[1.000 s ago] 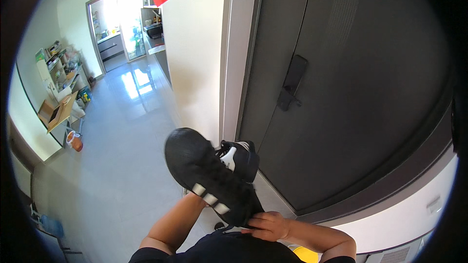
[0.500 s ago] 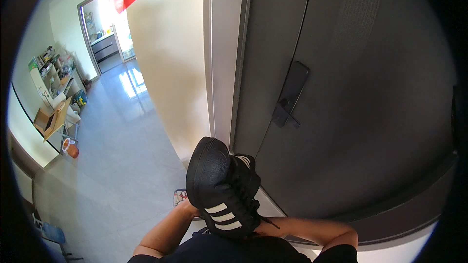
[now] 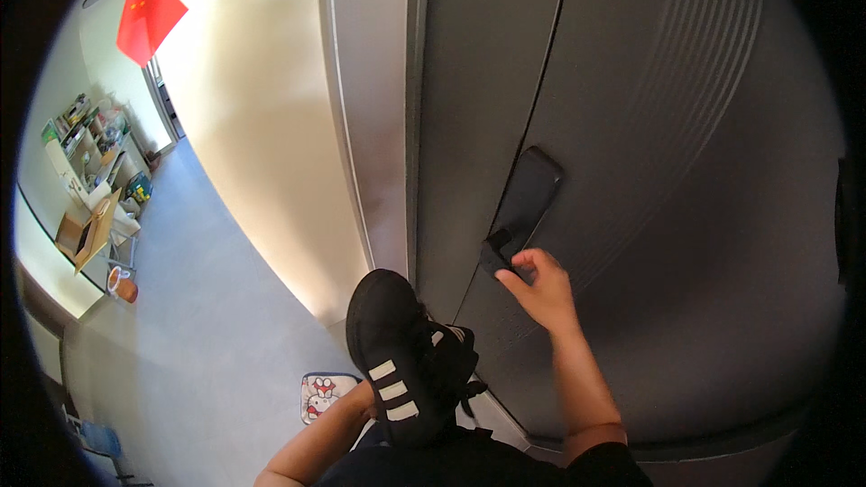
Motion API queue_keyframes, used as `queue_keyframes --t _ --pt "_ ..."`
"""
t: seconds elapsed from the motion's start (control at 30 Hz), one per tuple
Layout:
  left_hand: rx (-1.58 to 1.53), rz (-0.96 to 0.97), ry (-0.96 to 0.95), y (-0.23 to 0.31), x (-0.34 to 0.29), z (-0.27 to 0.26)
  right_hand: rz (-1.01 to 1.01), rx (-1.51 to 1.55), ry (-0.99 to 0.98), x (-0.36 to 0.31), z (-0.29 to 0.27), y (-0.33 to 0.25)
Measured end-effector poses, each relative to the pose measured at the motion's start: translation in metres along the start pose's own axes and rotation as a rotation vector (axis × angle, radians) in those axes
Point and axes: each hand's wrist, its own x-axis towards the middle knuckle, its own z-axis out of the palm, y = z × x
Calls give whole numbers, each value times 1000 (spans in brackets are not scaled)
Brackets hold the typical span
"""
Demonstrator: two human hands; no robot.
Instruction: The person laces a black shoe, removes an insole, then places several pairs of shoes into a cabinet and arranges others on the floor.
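In the head view, a pair of black lace-up shoes with white side stripes point(image 3: 388, 356) is held up before the person's dark clothing, toes upward, one shoe overlapping the other. The bare left hand point(image 3: 367, 394) reaches behind the nearer shoe; its fingers are hidden, so I cannot tell how they are set. The bare right hand point(image 3: 544, 284) is at the short black lever handle point(image 3: 496, 251) of the large dark grey door point(image 3: 631, 252), thumb and forefinger curved towards each other at the lever's end; I cannot tell whether they pinch it. Above the lever runs a long black rounded lock plate point(image 3: 534, 180). A white, dark-edged mat with a cartoon print point(image 3: 323, 397) lies on the pale grey glossy floor point(image 3: 225, 298), just beside the left forearm. Farther left stand a white shelf unit crowded with small things point(image 3: 83, 158) and an orange round basket point(image 3: 124, 286), while a red flag with yellow stars point(image 3: 149, 18) hangs near the cream wall point(image 3: 262, 108)
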Motion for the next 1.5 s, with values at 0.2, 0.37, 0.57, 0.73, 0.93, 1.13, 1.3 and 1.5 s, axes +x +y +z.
queue_keyframes --t 0.2,0.37,0.57,0.73,0.93,1.13,1.3,1.5 --pt "50 -140 -91 18 30 -14 441 -556 -382 27 61 8" --pt "107 -226 -170 36 50 -27 492 -505 -239 17 75 26" --pt "123 -361 -225 39 58 -43 544 -387 56 -16 109 31" --pt "146 -391 -238 47 67 -43 406 -312 263 -9 120 39" --pt "128 -407 -189 41 47 -43 467 -333 24 -18 120 17" --pt "126 -363 -140 44 46 -20 409 -279 36 -2 109 16" --pt "96 -311 -63 30 50 -3 414 -256 -222 16 79 -2" --pt "36 -273 -14 10 69 25 320 -189 -164 13 81 33"
